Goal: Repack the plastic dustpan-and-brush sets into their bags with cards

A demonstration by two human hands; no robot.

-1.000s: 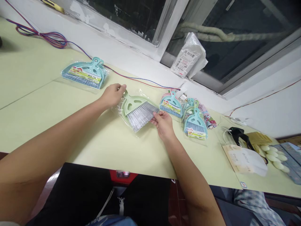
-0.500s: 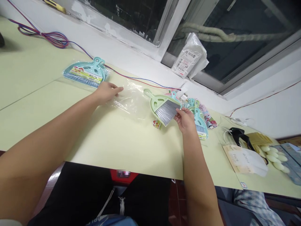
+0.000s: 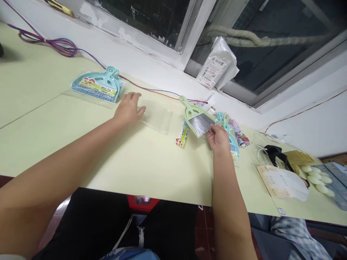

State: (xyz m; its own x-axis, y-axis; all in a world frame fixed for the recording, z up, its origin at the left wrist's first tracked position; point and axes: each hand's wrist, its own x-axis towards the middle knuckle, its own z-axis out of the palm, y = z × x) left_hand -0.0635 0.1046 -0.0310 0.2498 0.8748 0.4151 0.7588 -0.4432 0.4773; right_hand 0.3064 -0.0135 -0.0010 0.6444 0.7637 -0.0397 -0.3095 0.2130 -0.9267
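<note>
Right hand (image 3: 219, 137) pinches green dustpan-and-brush set (image 3: 195, 116) by its bristles.
Left hand (image 3: 129, 108) flat, unclenched, on clear bag (image 3: 157, 117); label card (image 3: 182, 137), unreadable, lies below-left of the grip.

Looks like I'm in some small packing workroom, not a home. Pale green bench (image 3: 151, 169) pushed up against a window sill (image 3: 151, 65), with a heap of bagged mini dustpan sets (image 3: 230, 133) at the far right and one more pack (image 3: 96, 85) far left. Loose red-blue wires (image 3: 51, 43) trail along the wall, and a labelled parcel bag (image 3: 217, 65) leans on the glass.
</note>
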